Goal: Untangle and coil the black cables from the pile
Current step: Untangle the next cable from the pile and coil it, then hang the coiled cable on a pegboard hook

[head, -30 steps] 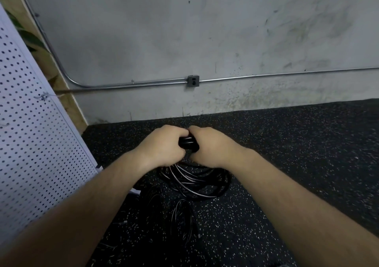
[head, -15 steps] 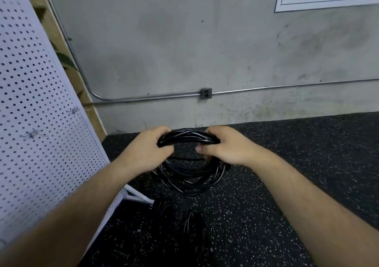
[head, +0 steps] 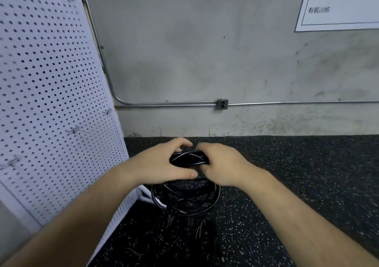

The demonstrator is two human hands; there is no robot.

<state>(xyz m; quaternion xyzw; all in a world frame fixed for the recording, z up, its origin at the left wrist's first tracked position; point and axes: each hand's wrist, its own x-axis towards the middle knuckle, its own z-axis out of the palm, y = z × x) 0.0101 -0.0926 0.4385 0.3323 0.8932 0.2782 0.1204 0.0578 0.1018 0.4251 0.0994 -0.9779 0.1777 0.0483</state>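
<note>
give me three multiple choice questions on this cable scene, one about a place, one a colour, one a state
1. Where is the white pegboard panel?
A. to the person's left
B. to the person's right
C. flat on the floor

2. What colour is the cable coil?
A. orange
B. black
C. white

3. How is the top of the coil held?
A. by the left hand alone
B. by neither hand
C. by both the left hand and the right hand

Answers:
1 A, the panel stands along the left edge of the view, leaning up beside the wall.
2 B, every loop is black, with only pale glints of light on it.
3 C, both hands close on the upper bundle while the lower loops hang toward the speckled floor.
</note>
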